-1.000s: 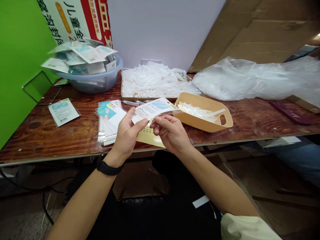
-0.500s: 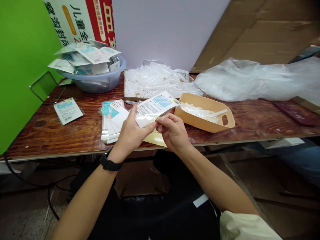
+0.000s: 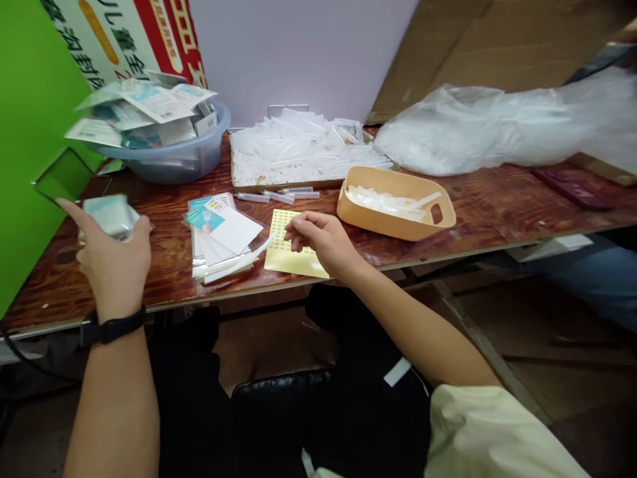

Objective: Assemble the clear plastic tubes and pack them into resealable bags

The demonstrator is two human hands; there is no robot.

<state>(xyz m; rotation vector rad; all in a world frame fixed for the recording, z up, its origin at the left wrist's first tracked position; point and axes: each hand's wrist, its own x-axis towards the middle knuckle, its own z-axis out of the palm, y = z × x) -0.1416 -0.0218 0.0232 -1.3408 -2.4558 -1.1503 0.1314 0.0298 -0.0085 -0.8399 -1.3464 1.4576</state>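
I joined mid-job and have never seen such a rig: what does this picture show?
No machine: a person works barehanded, filmed by a camera worn on the head, looking down. The left hand spreads around a teal and white packet; blur hides whether it grips. The right hand is above a yellow rectangular sheet; a curved white strip ends near it; whether held, I can't tell. On the brown wooden table are a pile of teal and white packaged cards, a tan plastic basket of strips, a shallow tray of clear tubes and a round blue plastic basin of packets.
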